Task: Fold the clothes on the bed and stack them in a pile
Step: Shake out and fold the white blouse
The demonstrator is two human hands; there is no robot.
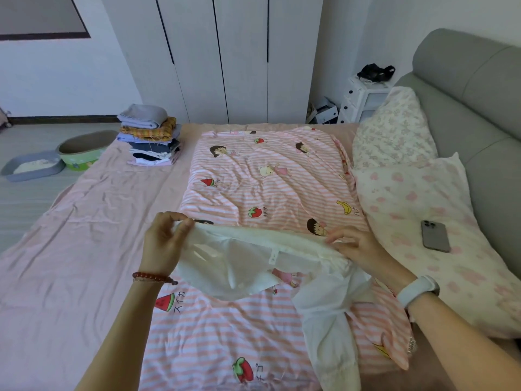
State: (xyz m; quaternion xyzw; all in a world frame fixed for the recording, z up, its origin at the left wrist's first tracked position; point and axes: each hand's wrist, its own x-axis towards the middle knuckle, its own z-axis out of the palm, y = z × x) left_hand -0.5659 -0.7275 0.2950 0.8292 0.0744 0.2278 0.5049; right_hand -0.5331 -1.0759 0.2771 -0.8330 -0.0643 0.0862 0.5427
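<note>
- A pink-and-white striped cartoon quilt (270, 179) covers the middle of the bed (70, 249), lying under the garment being handled.
- A grey phone (435, 236) rests on a pale pillow with pink blotches (439, 210); a floral pillow (394, 131) leans by the grey headboard (473, 88).
- A stack of folded clothes (150, 136) stands at the bed's far left corner, well apart from the hands.
- On the floor beyond sit a grey litter tray (31, 166) and a green oval cat bed (84, 150).
- The white garment (253, 263) lies on the quilt in front of the person, its lifted edge running left to right, one long part trailing toward the near right.
- The left hand (165, 244), with a bead bracelet, pinches the garment's raised left edge between thumb and fingers.
- The right hand (358, 246), with a watch on its wrist, pinches the same edge on the right, fingers curled on the cloth.
</note>
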